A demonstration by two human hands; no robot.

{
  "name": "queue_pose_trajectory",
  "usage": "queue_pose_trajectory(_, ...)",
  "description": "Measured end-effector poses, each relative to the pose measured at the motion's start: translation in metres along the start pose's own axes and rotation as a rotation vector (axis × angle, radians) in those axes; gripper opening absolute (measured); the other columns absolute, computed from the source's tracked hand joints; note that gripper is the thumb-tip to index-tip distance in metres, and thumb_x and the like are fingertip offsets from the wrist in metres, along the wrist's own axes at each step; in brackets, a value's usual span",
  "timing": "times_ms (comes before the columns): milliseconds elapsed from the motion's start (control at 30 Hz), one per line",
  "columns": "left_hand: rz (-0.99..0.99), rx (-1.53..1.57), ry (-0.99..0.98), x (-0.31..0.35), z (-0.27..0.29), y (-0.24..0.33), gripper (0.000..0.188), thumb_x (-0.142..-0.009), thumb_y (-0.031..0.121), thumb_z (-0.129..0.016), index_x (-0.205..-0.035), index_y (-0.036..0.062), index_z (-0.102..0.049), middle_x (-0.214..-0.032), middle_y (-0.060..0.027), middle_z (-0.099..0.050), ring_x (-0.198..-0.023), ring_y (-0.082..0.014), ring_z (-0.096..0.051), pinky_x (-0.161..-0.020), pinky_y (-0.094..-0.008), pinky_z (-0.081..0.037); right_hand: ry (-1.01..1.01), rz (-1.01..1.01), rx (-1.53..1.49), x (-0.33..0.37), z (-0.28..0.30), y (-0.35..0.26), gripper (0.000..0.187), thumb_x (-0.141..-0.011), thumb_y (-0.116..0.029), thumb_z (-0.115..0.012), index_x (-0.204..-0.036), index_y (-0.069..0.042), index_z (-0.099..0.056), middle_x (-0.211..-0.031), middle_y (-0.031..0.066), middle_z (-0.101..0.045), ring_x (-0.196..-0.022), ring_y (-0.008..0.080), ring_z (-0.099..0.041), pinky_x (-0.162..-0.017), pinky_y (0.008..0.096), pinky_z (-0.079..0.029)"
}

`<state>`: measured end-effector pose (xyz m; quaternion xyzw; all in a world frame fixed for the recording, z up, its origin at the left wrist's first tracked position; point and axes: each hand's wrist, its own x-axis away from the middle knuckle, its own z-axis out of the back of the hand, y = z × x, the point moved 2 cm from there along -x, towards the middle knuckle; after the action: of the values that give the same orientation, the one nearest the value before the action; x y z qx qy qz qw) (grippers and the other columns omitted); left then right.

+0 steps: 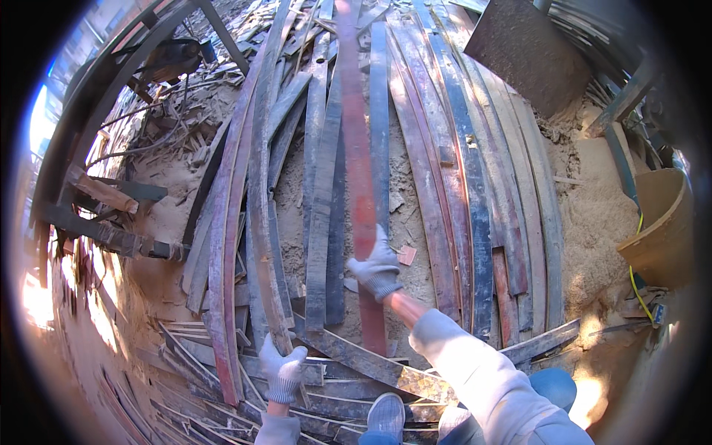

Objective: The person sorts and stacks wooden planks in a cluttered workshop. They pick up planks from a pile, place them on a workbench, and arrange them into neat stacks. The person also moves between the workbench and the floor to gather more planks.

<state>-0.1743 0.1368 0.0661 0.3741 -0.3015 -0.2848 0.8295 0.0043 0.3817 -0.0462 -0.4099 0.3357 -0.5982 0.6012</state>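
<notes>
My right hand, in a grey-white knitted glove, grips a long reddish plank in the middle, its fingers across the plank's face. The plank runs lengthwise away from me and is slightly blurred. At the lower left, my gloved left hand holds the near part of a narrow grey-brown plank, thumb and fingers on either side of it. Dark planks lie between my hands and beyond. Just right of my right hand is a small pinkish chip.
More long planks lie in rows to the right, beside sandy ground. Shorter boards lie crosswise by my shoes. A dark metal frame stands left. A brown panel and a curved tan piece are at right.
</notes>
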Motion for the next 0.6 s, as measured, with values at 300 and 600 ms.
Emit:
queue_pose_trajectory(300, -0.011, -0.045, -0.004, 0.031, 0.03, -0.04, 0.051, -0.081, 0.013, -0.08, -0.127, -0.0033, -0.066, -0.107, -0.0124, -0.076, -0.095, -0.0216, -0.072, -0.089, -0.0381, -0.057, 0.087, 0.024, 0.078, -0.001, -0.051, 0.02, 0.083, -0.078, -0.038, -0.084, -0.144, 0.002, -0.052, -0.125, 0.027, -0.072, -0.116, 0.044, -0.07, -0.1, 0.0489, -0.057)
queue_pose_trajectory(600, 0.151, 0.049, -0.17, 0.034, 0.0, -0.054, 0.044, -0.081, 0.014, -0.079, -0.121, -0.0007, -0.07, -0.092, -0.008, -0.074, -0.08, -0.0158, -0.069, -0.076, -0.0324, -0.055, -0.085, -0.192, 0.339, 0.056, -0.028, 0.027, 0.078, -0.073, -0.047, -0.087, -0.121, 0.006, -0.057, -0.108, 0.0297, -0.073, -0.103, 0.0448, -0.074, -0.089, 0.0509, -0.059)
